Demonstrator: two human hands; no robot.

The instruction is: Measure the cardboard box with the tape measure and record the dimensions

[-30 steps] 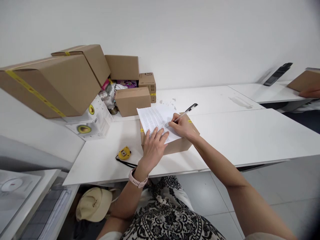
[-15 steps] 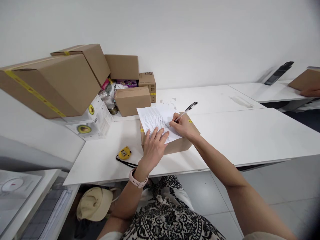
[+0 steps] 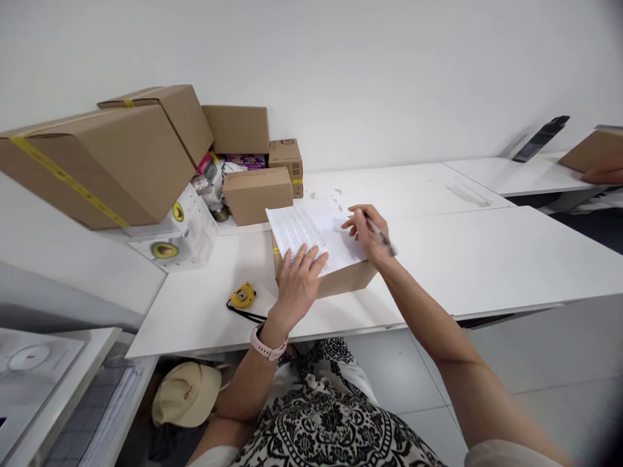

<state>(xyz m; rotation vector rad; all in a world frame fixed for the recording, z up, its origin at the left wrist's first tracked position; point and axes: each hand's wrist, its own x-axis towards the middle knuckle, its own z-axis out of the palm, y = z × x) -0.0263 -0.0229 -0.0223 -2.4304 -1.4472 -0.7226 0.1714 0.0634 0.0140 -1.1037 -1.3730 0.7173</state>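
A printed sheet of paper (image 3: 311, 235) lies on top of a small cardboard box (image 3: 348, 280) on the white table (image 3: 487, 259). My left hand (image 3: 298, 285) rests flat on the near edge of the sheet, fingers spread; a pink watch (image 3: 267, 347) is on that wrist. My right hand (image 3: 368, 233) hovers over the sheet's right side, fingers curled round a pen (image 3: 382, 237) that now points back along the hand towards me. A yellow tape measure (image 3: 243, 296) lies on the table left of the box.
Stacked cardboard boxes (image 3: 107, 159) and a white avocado-print box (image 3: 178, 233) fill the table's far left. A further small box (image 3: 257, 193) stands behind the sheet. At far right another person's hand (image 3: 603, 174) rests by a box (image 3: 591, 149). A cap (image 3: 185, 394) lies below.
My right hand has lifted off the writing spot and turned the pen round, so its tip no longer touches the paper. My left hand stays flat on the sheet.
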